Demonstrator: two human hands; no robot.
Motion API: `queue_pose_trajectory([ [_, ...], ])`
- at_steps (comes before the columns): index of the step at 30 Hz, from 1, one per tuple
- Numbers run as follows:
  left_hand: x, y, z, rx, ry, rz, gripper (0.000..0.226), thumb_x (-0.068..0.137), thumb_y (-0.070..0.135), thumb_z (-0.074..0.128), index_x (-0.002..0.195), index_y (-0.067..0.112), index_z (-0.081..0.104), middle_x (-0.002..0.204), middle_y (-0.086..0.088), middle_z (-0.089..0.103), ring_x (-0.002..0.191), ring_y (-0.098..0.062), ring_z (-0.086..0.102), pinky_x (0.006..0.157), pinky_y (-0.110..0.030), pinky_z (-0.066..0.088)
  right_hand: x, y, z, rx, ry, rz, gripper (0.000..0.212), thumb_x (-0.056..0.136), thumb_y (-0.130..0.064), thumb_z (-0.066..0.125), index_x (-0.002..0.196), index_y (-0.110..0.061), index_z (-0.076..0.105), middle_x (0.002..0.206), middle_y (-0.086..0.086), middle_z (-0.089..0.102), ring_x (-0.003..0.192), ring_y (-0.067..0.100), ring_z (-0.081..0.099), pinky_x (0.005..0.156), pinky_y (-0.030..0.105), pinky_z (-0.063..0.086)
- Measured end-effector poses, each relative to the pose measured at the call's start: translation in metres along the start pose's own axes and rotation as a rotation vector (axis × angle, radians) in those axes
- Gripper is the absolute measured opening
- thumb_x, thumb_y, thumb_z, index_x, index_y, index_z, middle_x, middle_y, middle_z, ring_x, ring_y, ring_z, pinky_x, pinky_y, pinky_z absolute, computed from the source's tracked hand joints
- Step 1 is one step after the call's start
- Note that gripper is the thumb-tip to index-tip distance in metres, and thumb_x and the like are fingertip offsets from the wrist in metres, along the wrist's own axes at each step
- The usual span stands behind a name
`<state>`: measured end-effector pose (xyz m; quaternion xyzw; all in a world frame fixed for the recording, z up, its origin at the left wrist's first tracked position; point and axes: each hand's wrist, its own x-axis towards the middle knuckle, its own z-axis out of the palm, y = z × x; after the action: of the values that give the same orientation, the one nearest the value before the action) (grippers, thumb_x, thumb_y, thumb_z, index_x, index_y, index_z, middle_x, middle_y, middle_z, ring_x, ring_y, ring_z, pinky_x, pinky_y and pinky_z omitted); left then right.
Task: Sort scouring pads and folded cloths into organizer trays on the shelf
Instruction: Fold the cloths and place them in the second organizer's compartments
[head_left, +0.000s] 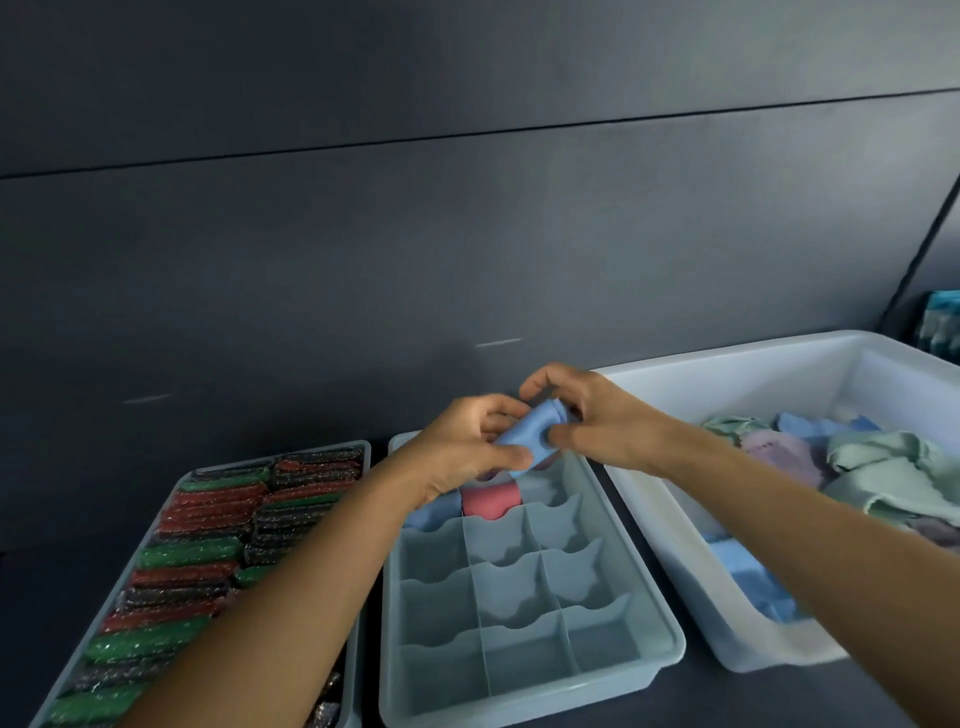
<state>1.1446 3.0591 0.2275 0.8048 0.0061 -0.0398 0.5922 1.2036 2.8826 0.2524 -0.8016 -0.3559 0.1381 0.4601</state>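
Observation:
Both hands hold a rolled blue cloth (531, 439) above the far end of the divided organizer tray (670, 631). My left hand (470, 447) grips its lower end and my right hand (587, 415) pinches its upper end. A pink rolled cloth (491, 500) and a blue one (431, 514) sit in far compartments of that tray; the nearer compartments hold nothing. To the left, a second tray (358, 457) is packed with several red, green and dark glittery scouring pads (208, 530).
A large white bin (727, 379) at the right holds loose cloths (883, 467) in green, pink and blue. A dark wall panel stands close behind the trays. All containers rest on a dark shelf surface (779, 696).

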Motion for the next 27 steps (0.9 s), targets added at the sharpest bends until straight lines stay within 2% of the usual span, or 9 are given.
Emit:
queue_pose_trajectory([
  [2, 0.013, -0.01, 0.008, 0.115, 0.001, 0.037, 0.036, 0.079, -0.007, 0.071, 0.11, 0.006, 0.062, 0.09, -0.008, 0.07, 0.078, -0.017, 0.065, 0.068, -0.03, 0.053, 0.007, 0.012, 0.001, -0.31, 0.016, -0.016, 0.042, 0.076, 0.003, 0.058, 0.11, -0.02, 0.054, 0.09, -0.002, 0.062, 0.076, 0.008, 0.059, 0.064, 0.019, 0.045],
  [4, 0.024, -0.022, 0.015, 0.197, 0.009, 0.069, 0.03, 0.078, -0.003, 0.074, 0.104, 0.007, 0.063, 0.082, -0.001, 0.067, 0.072, -0.01, 0.063, 0.07, -0.026, 0.053, 0.013, 0.023, 0.002, -0.6, 0.01, 0.04, 0.041, 0.075, -0.006, 0.06, 0.11, -0.026, 0.052, 0.1, -0.005, 0.063, 0.09, 0.016, 0.057, 0.08, 0.025, 0.038],
  [7, 0.034, -0.039, 0.025, 0.283, 0.028, 0.102, 0.023, 0.076, 0.0, 0.077, 0.093, 0.007, 0.064, 0.074, 0.006, 0.063, 0.062, 0.0, 0.058, 0.068, -0.021, 0.05, 0.019, 0.033, 0.009, -0.875, -0.025, 0.041, 0.041, 0.076, -0.012, 0.06, 0.113, -0.025, 0.048, 0.108, -0.003, 0.063, 0.104, 0.019, 0.056, 0.087, 0.028, 0.028],
  [10, 0.041, -0.053, 0.03, 0.354, 0.062, 0.134, 0.021, 0.073, 0.007, 0.08, 0.082, 0.012, 0.062, 0.071, 0.005, 0.064, 0.064, -0.009, 0.059, 0.07, -0.032, 0.053, 0.023, 0.034, 0.012, -1.043, -0.093, 0.018, 0.048, 0.079, -0.016, 0.061, 0.122, -0.021, 0.043, 0.112, 0.003, 0.06, 0.11, 0.022, 0.053, 0.091, 0.03, 0.027],
  [14, 0.044, -0.051, 0.036, 0.617, 0.084, 0.106, 0.017, 0.071, 0.02, 0.077, 0.084, 0.021, 0.066, 0.083, 0.002, 0.072, 0.08, -0.02, 0.068, 0.077, -0.035, 0.055, 0.022, 0.033, 0.003, -0.84, -0.03, -0.008, 0.055, 0.083, -0.02, 0.06, 0.133, -0.022, 0.038, 0.109, -0.004, 0.064, 0.113, 0.02, 0.049, 0.094, 0.032, 0.031],
  [16, 0.045, -0.042, 0.042, 0.856, 0.063, 0.097, 0.018, 0.077, 0.023, 0.073, 0.094, 0.024, 0.067, 0.096, 0.004, 0.071, 0.091, -0.019, 0.064, 0.08, -0.027, 0.045, 0.019, 0.032, -0.007, -0.689, 0.115, -0.046, 0.053, 0.082, -0.012, 0.057, 0.132, -0.022, 0.043, 0.103, -0.011, 0.067, 0.111, 0.019, 0.053, 0.095, 0.033, 0.037],
  [19, 0.05, -0.031, 0.051, 1.088, 0.068, 0.078, 0.019, 0.08, 0.019, 0.069, 0.099, 0.024, 0.066, 0.106, 0.002, 0.069, 0.101, -0.022, 0.061, 0.082, -0.028, 0.035, 0.011, 0.029, -0.024, -0.53, 0.233, -0.023, 0.042, 0.084, -0.009, 0.057, 0.124, -0.021, 0.053, 0.094, -0.012, 0.069, 0.103, 0.017, 0.059, 0.094, 0.035, 0.043],
  [23, 0.056, -0.026, 0.057, 1.216, 0.04, 0.054, 0.026, 0.082, 0.023, 0.068, 0.108, 0.022, 0.067, 0.11, 0.001, 0.068, 0.105, -0.024, 0.062, 0.079, -0.028, 0.033, 0.0, 0.036, -0.038, -0.368, 0.237, 0.059, 0.024, 0.088, -0.008, 0.057, 0.109, -0.018, 0.062, 0.092, -0.004, 0.071, 0.093, 0.018, 0.063, 0.083, 0.026, 0.047],
  [27, 0.058, -0.035, 0.053, 1.138, 0.026, 0.164, 0.026, 0.083, 0.044, 0.065, 0.096, 0.021, 0.068, 0.096, 0.001, 0.069, 0.094, -0.023, 0.061, 0.081, -0.032, 0.042, -0.008, 0.049, -0.043, -0.256, 0.27, 0.081, 0.018, 0.088, -0.005, 0.06, 0.099, -0.017, 0.068, 0.086, -0.006, 0.069, 0.089, 0.014, 0.064, 0.076, 0.012, 0.045],
])
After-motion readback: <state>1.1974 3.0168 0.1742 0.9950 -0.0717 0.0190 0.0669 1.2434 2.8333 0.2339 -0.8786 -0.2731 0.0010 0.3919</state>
